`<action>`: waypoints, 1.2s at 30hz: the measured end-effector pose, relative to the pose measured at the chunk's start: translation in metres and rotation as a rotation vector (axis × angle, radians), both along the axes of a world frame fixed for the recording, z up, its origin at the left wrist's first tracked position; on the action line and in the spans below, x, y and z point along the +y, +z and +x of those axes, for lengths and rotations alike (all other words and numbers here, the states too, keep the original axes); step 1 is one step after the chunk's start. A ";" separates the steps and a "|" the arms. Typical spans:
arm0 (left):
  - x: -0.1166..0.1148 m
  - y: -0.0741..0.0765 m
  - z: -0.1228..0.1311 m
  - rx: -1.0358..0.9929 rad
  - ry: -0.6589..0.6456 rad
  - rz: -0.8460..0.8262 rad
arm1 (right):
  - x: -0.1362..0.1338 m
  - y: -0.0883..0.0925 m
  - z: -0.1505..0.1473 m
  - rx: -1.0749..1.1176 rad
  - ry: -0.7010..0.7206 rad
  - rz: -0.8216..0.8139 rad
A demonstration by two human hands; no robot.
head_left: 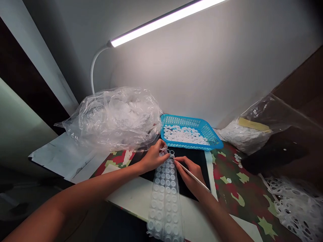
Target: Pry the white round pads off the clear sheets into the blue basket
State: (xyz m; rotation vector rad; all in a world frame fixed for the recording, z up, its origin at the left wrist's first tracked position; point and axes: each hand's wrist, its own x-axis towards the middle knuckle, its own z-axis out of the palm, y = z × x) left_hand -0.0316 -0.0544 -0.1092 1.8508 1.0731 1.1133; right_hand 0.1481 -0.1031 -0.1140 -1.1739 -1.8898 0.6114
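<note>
A long translucent plastic strip with rows of round cups (pixel 165 201) runs from the black work surface down over the near table edge. My left hand (pixel 152 157) is closed at the strip's far end, thumb on top and fingers curled. What lies right under those fingertips is partly hidden. My right hand (pixel 191 172) grips a thin white pen-like stick (pixel 195 178), its tip at the strip's upper right side by the end cups. Just beyond both hands stands a blue plastic basket (pixel 181 120) with many small white round discs (pixel 185 135) in it.
A large clear plastic bag (pixel 113 117) of white pieces lies at the back left. Another clear bag (pixel 242 137) stands at the right, near white perforated scraps (pixel 297 205). A lit tube lamp (pixel 164 23) hangs above. Patterned cloth (pixel 232 181) covers the table.
</note>
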 end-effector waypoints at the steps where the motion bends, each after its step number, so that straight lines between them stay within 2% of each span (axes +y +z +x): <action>1: 0.000 0.000 -0.001 0.010 -0.001 -0.004 | 0.000 0.001 0.000 0.002 -0.001 -0.006; 14: 0.003 -0.005 0.001 -0.023 0.045 -0.063 | 0.000 -0.003 -0.002 -0.050 0.003 0.008; 29: -0.003 -0.001 0.005 -0.132 -0.092 -0.039 | 0.004 -0.005 -0.004 -0.030 0.014 0.027; 36: -0.001 -0.001 0.004 -0.102 -0.052 -0.077 | 0.004 -0.008 -0.004 -0.030 0.047 0.110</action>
